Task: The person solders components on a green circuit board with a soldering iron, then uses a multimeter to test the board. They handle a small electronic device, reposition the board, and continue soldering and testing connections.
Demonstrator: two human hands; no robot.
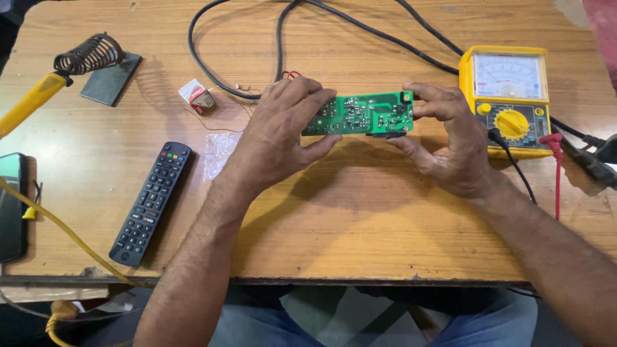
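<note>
Circuit board (360, 115), green and solder-side up, is being held above the wooden table (360, 225), just left of the yellow multimeter (508, 96). Left hand (283, 135) and right hand (450, 141) are pinching its ends; the red probe (556, 160) is lying untouched, nothing yet being measured.

circuit board (360, 114) above table (360, 225), meter (511, 99) right, remote (151, 202) left

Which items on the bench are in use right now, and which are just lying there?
In hand:
- green circuit board, held above the table by its ends
- left hand
- right hand

Lying about:
- yellow analog multimeter
- black remote control
- soldering iron stand
- small red-and-white box
- phone
- black cables
</note>
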